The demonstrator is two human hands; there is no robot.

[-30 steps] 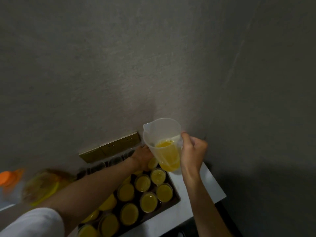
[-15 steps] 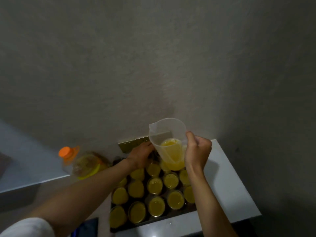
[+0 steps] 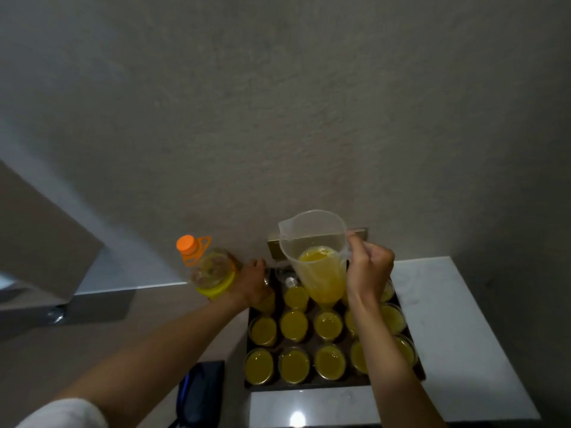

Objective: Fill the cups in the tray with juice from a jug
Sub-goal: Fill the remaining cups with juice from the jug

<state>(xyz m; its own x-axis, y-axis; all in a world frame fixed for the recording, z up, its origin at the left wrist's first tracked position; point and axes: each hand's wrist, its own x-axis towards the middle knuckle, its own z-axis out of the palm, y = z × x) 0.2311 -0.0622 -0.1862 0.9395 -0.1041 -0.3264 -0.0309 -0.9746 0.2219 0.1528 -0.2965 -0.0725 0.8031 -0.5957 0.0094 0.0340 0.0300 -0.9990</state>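
A dark tray (image 3: 309, 385) on a white table holds several clear cups (image 3: 293, 323) filled with yellow juice. My right hand (image 3: 369, 273) grips the handle of a clear plastic jug (image 3: 318, 257), about half full of juice, held upright above the tray's far rows. My left hand (image 3: 255, 281) reaches to the tray's far left corner and curls round a cup there; that cup is mostly hidden by the hand. Two cups at the far edge near the jug look empty.
A bottle of yellow liquid with an orange cap (image 3: 210, 270) stands just left of the tray by the wall. The white table (image 3: 448, 319) ends close on the left and front. A dark bag (image 3: 200, 393) lies below. A brass wall plate (image 3: 275, 250) sits behind the jug.
The view has swung left and down, so tray and table appear further right. The jug stays upright in my right hand. My left hand has shifted to the tray's far left corner.
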